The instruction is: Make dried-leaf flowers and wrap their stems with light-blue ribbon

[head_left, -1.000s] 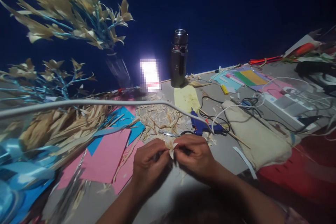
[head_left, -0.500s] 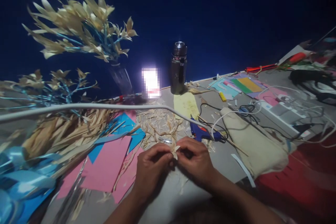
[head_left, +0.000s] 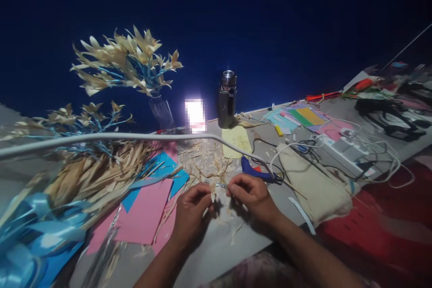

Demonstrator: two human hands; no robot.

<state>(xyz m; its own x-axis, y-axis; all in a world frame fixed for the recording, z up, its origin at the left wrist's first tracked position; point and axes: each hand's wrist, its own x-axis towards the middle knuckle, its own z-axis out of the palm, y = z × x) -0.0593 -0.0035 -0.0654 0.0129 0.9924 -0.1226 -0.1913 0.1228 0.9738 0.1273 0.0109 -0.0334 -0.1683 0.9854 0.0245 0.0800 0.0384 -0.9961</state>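
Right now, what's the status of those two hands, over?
Left hand pinching small pale petalled piece. Right hand apart from it, grip unclear. Blue glue gun just beyond right hand.

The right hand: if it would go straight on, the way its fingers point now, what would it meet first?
The right hand would probably meet the petals in the left hand first; the metal tool seen between seems to lie lower, but depth is unclear.

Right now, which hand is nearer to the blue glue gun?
Right. The right hand is just on the near side of the glue gun; the left hand is farther, to its left.
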